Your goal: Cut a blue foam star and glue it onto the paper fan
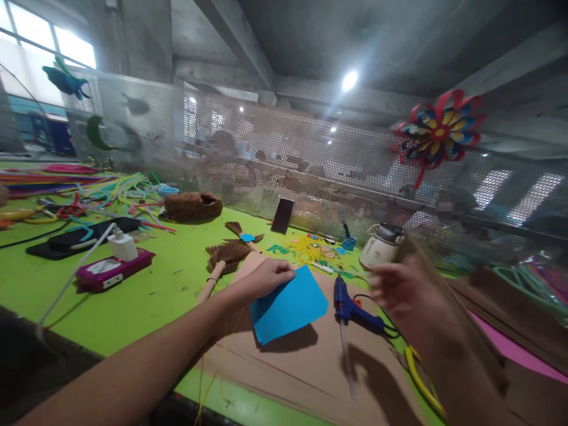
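- L hand (266,277) pinches top corner of blue paper sheet (288,305), fingers closed on it; sheet lifted just above brown cardboard (310,367), shadow under it.
- R hand (399,293) blurred, curled round a brown cardboard strip (448,307); grip extent can't tell.
- Judgement: keep sheet flat, clear of blue glue gun (350,307) just beside it.
- Containers: none clearly visible; white pot-like item (380,247) behind, contents unseen.

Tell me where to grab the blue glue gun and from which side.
Likely best by the handle of the blue glue gun, the thick part that runs right toward the black cord. Come from above and the right, where the right hand hovers. The nozzle end points toward the far edge near the white pot; keep fingers off it.
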`<state>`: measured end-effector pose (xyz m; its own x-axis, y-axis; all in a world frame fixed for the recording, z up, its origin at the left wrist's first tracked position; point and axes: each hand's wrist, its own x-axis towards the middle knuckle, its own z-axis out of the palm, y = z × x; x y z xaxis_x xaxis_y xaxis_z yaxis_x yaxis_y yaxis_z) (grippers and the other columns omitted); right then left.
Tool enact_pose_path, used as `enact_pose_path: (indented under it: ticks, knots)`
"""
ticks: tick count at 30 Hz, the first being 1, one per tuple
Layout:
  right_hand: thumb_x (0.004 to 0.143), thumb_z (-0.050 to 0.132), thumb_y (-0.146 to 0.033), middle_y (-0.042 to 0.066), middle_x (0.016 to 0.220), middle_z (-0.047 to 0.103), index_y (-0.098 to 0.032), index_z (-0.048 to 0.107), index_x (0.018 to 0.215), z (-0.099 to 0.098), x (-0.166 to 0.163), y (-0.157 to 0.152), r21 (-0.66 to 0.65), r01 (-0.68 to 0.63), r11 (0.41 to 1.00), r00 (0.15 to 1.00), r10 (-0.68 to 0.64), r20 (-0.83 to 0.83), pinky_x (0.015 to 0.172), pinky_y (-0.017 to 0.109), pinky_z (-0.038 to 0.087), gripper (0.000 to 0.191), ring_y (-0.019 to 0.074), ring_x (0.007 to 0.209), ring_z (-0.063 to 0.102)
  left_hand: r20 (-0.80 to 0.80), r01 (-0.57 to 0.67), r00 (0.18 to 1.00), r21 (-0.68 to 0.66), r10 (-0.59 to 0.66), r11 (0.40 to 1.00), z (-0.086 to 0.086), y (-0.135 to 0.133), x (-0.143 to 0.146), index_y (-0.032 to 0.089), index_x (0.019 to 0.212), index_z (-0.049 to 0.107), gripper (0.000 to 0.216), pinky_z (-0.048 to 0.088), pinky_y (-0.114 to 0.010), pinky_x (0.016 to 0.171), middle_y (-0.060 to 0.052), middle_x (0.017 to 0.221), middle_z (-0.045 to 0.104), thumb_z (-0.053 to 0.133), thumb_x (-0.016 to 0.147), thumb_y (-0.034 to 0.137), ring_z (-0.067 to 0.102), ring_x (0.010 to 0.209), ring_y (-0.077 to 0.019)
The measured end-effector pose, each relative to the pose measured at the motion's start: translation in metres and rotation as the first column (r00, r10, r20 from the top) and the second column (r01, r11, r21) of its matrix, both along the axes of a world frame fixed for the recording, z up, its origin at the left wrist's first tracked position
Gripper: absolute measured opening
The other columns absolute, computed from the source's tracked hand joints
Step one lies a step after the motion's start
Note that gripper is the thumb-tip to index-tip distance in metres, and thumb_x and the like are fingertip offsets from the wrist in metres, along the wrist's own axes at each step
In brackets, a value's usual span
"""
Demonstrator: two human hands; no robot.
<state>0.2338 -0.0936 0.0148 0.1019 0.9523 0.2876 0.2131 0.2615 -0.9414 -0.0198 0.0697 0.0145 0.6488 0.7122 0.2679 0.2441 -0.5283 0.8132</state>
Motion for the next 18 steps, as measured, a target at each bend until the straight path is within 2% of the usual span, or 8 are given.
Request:
enact_pose_path:
  ticks: [2,5,8,11,14,18]
  knots:
    - [0.083,0.053,-0.046,0.004,0.066,0.063,-0.017,0.065,0.071,0.012,-0.035,0.039,0.007,-0.006,1.0,0.996,0.005,0.093,0.055,0.03,0.044,0.033,0.0158,0.058,0.055,-0.005,0.033,0.999,0.001,-0.033,0.999,0.001,-0.004,0.001,0.016,0.066,0.054,0.029,0.031,-0.025,0.059,0.0,0.063,0.049,0.047,0.08,0.041,0.043,0.062,-0.0139]
    - [0.076,0.062,-0.043,0.004,0.06,0.057,-0.018,0.059,0.051,0.003,-0.065,0.06,0.059,0.034,0.998,0.979,-0.045,0.196,0.063,0.031,0.038,0.036,0.0175,0.063,0.051,-0.022,0.095,0.995,0.003,-0.095,0.995,0.003,-0.01,0.001,0.015,0.067,0.057,0.028,0.032,-0.024,0.06,0.0,0.064,0.052,0.05,0.079,0.04,0.044,0.064,-0.014]
    - [0.075,0.064,-0.04,0.002,0.064,0.053,-0.019,0.057,0.057,-0.012,-0.07,0.052,0.098,0.138,0.986,0.967,-0.155,0.201,0.066,0.03,0.035,0.029,0.0171,0.067,0.046,-0.035,0.171,0.985,-0.013,-0.171,0.985,0.005,-0.016,0.0,0.015,0.072,0.061,0.026,0.033,-0.024,0.062,0.0,0.067,0.056,0.053,0.078,0.038,0.047,0.066,-0.0143]
    - [0.073,0.066,-0.041,0.002,0.067,0.057,-0.017,0.063,0.072,-0.019,-0.068,0.046,-0.006,0.072,0.997,0.98,-0.07,0.186,0.058,0.028,0.037,0.024,0.0159,0.063,0.048,-0.019,0.212,0.977,-0.03,-0.213,0.977,0.004,-0.02,0.002,0.015,0.069,0.063,0.025,0.033,-0.024,0.061,0.001,0.064,0.056,0.056,0.078,0.037,0.047,0.064,-0.0132]
    - [0.072,0.065,-0.045,0.0,0.057,0.052,-0.016,0.062,0.065,-0.02,-0.066,0.047,-0.114,-0.013,0.993,0.99,0.029,0.14,0.047,0.024,0.034,0.031,0.012,0.051,0.043,0.037,0.178,0.984,-0.049,-0.176,0.983,0.002,-0.018,0.004,0.016,0.066,0.062,0.031,0.033,-0.025,0.062,0.0,0.063,0.055,0.053,0.08,0.041,0.046,0.063,-0.0135]
    - [0.072,0.065,-0.047,-0.005,0.052,0.039,-0.017,0.053,0.059,-0.02,-0.055,0.051,-0.091,0.073,0.993,0.995,-0.066,0.072,0.042,0.021,0.026,0.034,0.0081,0.047,0.033,0.166,0.016,0.986,-0.117,0.004,0.993,-0.003,-0.005,0.0,0.016,0.067,0.062,0.043,0.035,-0.027,0.068,-0.005,0.07,0.057,0.042,0.085,0.049,0.048,0.071,-0.0167]
